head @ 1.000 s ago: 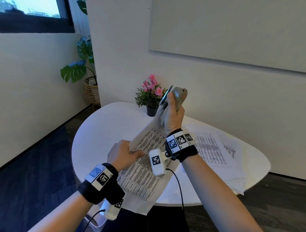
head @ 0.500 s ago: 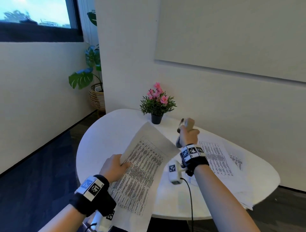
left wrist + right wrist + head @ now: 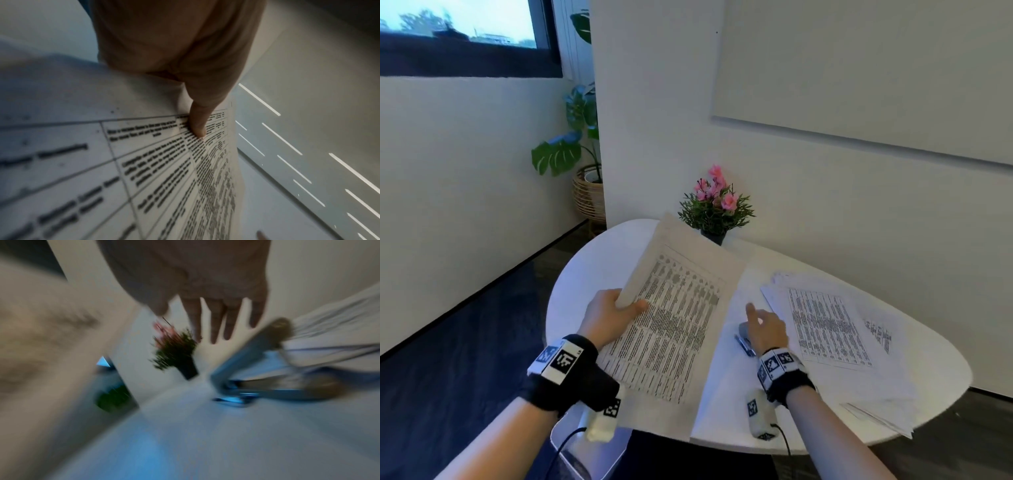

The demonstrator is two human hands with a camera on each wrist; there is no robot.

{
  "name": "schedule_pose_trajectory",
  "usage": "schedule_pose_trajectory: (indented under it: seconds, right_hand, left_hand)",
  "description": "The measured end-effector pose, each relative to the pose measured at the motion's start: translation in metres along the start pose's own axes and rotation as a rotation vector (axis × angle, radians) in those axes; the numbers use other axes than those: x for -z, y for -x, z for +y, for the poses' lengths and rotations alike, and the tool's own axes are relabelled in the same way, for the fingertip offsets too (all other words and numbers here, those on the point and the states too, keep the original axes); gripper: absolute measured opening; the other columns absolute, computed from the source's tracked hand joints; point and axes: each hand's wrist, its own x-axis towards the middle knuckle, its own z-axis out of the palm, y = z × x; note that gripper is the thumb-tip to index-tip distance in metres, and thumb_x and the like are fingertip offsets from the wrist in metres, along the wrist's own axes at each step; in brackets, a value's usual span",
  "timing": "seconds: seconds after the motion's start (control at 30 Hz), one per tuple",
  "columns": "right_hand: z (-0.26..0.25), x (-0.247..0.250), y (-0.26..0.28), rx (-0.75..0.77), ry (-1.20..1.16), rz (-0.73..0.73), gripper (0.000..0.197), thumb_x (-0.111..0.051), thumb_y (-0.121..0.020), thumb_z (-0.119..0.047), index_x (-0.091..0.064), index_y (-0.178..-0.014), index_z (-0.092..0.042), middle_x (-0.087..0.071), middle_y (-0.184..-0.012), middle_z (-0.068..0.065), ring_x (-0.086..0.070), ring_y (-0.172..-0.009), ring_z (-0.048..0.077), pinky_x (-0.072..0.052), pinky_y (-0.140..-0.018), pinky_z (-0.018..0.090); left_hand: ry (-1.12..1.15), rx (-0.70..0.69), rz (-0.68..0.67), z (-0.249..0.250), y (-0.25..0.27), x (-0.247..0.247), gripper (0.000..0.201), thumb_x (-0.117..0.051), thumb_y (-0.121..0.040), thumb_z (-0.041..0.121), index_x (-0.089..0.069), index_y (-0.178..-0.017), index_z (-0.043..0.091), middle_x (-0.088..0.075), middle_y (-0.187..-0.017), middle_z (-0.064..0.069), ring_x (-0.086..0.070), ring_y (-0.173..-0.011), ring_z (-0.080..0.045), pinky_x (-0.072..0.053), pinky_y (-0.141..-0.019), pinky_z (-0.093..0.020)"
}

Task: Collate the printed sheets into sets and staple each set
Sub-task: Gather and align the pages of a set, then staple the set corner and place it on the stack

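My left hand point(image 3: 616, 313) pinches the left edge of a printed set of sheets point(image 3: 671, 318), thumb on top, and lifts it off the white table point(image 3: 592, 270); the left wrist view shows that thumb point(image 3: 197, 123) pressed on the printed sheet point(image 3: 144, 170). The grey stapler point(image 3: 743, 339) lies on the table, partly hidden under my right hand point(image 3: 765, 325). That hand hovers just above it with fingers spread. In the blurred right wrist view the straight fingers point(image 3: 218, 321) hold nothing and the stapler point(image 3: 267, 369) lies to their right. A loose pile of printed sheets point(image 3: 828, 329) covers the table's right side.
A small potted plant with pink flowers point(image 3: 714, 205) stands at the table's back edge against the wall. A large plant in a wicker basket point(image 3: 585, 185) stands on the floor at the left. The table's front edge runs close to my wrists.
My right hand brought the stapler down from the raised sheet corner, set it on the table and let go. My left hand has lifted the stapled set higher.
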Motion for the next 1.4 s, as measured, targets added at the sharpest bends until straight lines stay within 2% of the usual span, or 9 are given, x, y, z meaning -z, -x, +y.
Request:
schedule_pose_trajectory:
  seconds: [0.1,0.17,0.33,0.43,0.53,0.73,0.87,1.07,1.4]
  right_hand:
    - [-0.030,0.002,0.032,-0.028,-0.623,-0.416,0.056,-0.044,-0.089,-0.062,-0.067,-0.105,-0.013,-0.069,-0.105,0.005,-0.064,-0.096,0.022,-0.050,-0.084,0.036]
    - [-0.031,-0.008,0.045,-0.009,-0.616,-0.542,0.037,-0.064,-0.084,-0.047,-0.064,-0.105,-0.016,-0.068,-0.109,0.004,-0.064,-0.102,0.024,-0.053,-0.089,0.042]
    - [-0.014,-0.027,0.035,-0.098,-0.589,-0.364,0.080,-0.071,-0.080,-0.046,-0.033,-0.144,-0.018,-0.038,-0.144,-0.002,-0.040,-0.133,0.026,-0.037,-0.107,0.049]
    - [-0.005,-0.019,0.021,-0.021,-0.527,-0.334,0.037,-0.064,-0.088,-0.035,-0.054,-0.118,-0.015,-0.063,-0.114,0.004,-0.062,-0.097,0.022,-0.053,-0.079,0.034]
    - [0.009,-0.001,0.009,-0.023,-0.483,-0.293,0.024,-0.059,-0.092,-0.021,-0.051,-0.112,-0.010,-0.069,-0.092,0.008,-0.063,-0.068,0.020,-0.048,-0.058,0.030]
    - [0.076,0.067,-0.034,-0.126,-0.213,0.016,0.028,-0.061,-0.090,-0.015,-0.053,-0.116,-0.011,-0.068,-0.099,0.008,-0.062,-0.078,0.019,-0.051,-0.068,0.030]
    - [0.129,0.114,-0.055,-0.253,-0.029,0.126,0.035,-0.058,-0.090,-0.015,-0.050,-0.124,-0.007,-0.061,-0.116,0.012,-0.059,-0.078,0.021,-0.048,-0.070,0.029]
    - [0.174,0.137,-0.080,-0.397,0.350,0.013,0.071,-0.071,-0.080,-0.038,-0.041,-0.135,-0.003,-0.047,-0.136,0.016,-0.047,-0.123,0.033,-0.044,-0.099,0.040]
    - [0.193,0.132,-0.096,-0.455,0.510,-0.005,0.108,-0.074,-0.060,-0.067,-0.033,-0.139,-0.007,-0.039,-0.137,0.015,-0.038,-0.129,0.032,-0.039,-0.104,0.046]
  left_hand:
    - [0.167,0.043,0.000,0.006,-0.007,0.001,0.022,-0.064,-0.089,0.026,-0.064,-0.104,0.010,-0.072,-0.091,-0.008,-0.069,-0.083,-0.023,-0.057,-0.075,-0.040]
    - [0.284,0.091,-0.010,0.003,-0.011,-0.001,0.022,-0.061,-0.091,0.026,-0.063,-0.104,0.008,-0.072,-0.092,-0.011,-0.070,-0.083,-0.025,-0.056,-0.075,-0.040]
    - [0.178,0.207,-0.160,-0.035,-0.010,-0.021,0.024,-0.072,-0.084,0.022,-0.063,-0.104,0.011,-0.072,-0.095,-0.010,-0.070,-0.083,-0.025,-0.057,-0.069,-0.037]
    - [-0.023,0.228,-0.298,-0.059,-0.009,-0.044,0.027,-0.070,-0.083,0.007,-0.062,-0.109,0.005,-0.070,-0.097,-0.012,-0.068,-0.086,-0.028,-0.057,-0.076,-0.042]
    - [-0.114,0.219,-0.126,-0.064,-0.031,-0.043,0.032,-0.064,-0.086,0.005,-0.057,-0.116,0.000,-0.065,-0.107,-0.014,-0.063,-0.095,-0.031,-0.050,-0.085,-0.037]
    - [-0.393,0.187,0.074,-0.077,-0.105,-0.002,0.043,-0.065,-0.086,0.010,-0.055,-0.127,0.004,-0.061,-0.120,-0.021,-0.057,-0.108,-0.037,-0.044,-0.093,-0.042]
    - [-0.736,0.174,0.113,-0.089,-0.126,0.001,0.089,-0.076,-0.078,0.024,-0.022,-0.148,0.012,-0.036,-0.147,-0.017,-0.039,-0.131,-0.036,-0.039,-0.102,-0.047]
    - [-1.113,0.161,-0.351,-0.116,-0.112,-0.061,0.091,-0.048,-0.078,0.075,-0.022,-0.145,0.018,-0.015,-0.155,-0.016,-0.030,-0.139,-0.030,-0.022,-0.114,-0.046]
    - [-0.909,0.159,-0.310,-0.106,-0.120,-0.035,0.094,-0.064,-0.078,0.062,-0.020,-0.150,0.018,-0.011,-0.158,-0.013,-0.022,-0.144,-0.027,-0.016,-0.116,-0.035]
